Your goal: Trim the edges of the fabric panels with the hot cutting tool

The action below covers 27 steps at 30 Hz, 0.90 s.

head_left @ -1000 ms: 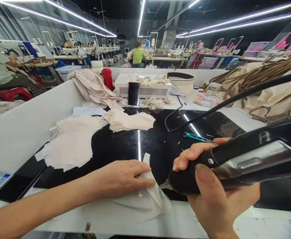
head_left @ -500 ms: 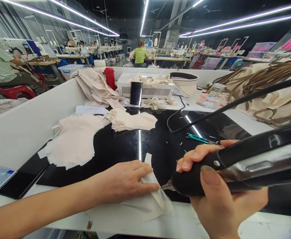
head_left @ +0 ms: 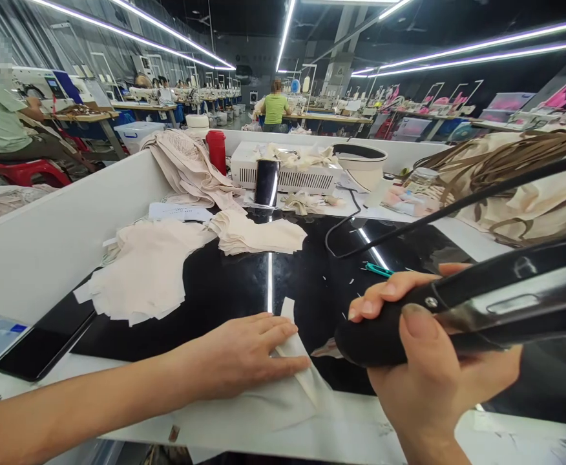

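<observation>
My left hand lies flat with its fingers stretched out, pressing on a cream fabric piece at the front of the black glossy board. The fabric hangs over the board's front edge onto the white table, and a narrow strip of it sticks out past my fingertips. My right hand is wrapped around a black corded hand tool with a metal lever on its side. Its flat, pointed metal tip is just right of the fabric, above the board.
Stacked cream fabric pieces and another stack lie farther back. Teal thread snips sit near the tool. A phone leans on a white vented box. The black cord crosses the right side. Co-workers sit beyond.
My right hand has drawn the tool slightly up, so its tip has come away from the fabric edge. My left hand stays on the fabric. The view has shifted slightly.
</observation>
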Tool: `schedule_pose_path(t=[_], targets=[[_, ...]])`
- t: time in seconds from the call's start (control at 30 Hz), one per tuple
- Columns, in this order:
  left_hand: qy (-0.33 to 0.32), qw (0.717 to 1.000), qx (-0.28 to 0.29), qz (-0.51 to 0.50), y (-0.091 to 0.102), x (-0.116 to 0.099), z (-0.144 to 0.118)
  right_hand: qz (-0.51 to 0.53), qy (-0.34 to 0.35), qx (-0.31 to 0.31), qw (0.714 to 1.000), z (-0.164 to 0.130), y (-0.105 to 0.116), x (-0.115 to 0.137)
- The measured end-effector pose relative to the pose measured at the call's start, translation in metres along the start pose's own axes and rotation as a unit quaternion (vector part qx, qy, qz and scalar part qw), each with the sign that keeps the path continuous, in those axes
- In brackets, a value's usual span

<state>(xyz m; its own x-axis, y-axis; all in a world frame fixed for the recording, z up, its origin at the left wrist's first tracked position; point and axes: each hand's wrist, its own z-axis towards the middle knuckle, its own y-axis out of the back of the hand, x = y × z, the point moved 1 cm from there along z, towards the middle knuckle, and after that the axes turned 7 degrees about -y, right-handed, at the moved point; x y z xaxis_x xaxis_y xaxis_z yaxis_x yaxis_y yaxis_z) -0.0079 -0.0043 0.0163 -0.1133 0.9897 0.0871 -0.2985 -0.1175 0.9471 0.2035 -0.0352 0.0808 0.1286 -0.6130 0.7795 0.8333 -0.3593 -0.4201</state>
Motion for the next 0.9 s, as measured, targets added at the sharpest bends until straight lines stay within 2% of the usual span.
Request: schedule_pose_path(t=[0.3, 0.73, 0.9], targets=[[0.016, 0.998, -0.026, -0.051, -0.001, 0.0, 0.0, 0.02, 0.0, 0.009, 1.0, -0.002, -0.005, -0.011], [0.08, 0.992, 0.044, -0.089, 0.005, -0.002, 0.004, -0.001, 0.0, 0.008, 1.0, 0.003, -0.01, -0.015], [0.085, 0.991, 0.051, -0.084, 0.005, -0.002, 0.005, -0.012, 0.0, 0.011, 1.0, 0.005, -0.012, -0.018]])
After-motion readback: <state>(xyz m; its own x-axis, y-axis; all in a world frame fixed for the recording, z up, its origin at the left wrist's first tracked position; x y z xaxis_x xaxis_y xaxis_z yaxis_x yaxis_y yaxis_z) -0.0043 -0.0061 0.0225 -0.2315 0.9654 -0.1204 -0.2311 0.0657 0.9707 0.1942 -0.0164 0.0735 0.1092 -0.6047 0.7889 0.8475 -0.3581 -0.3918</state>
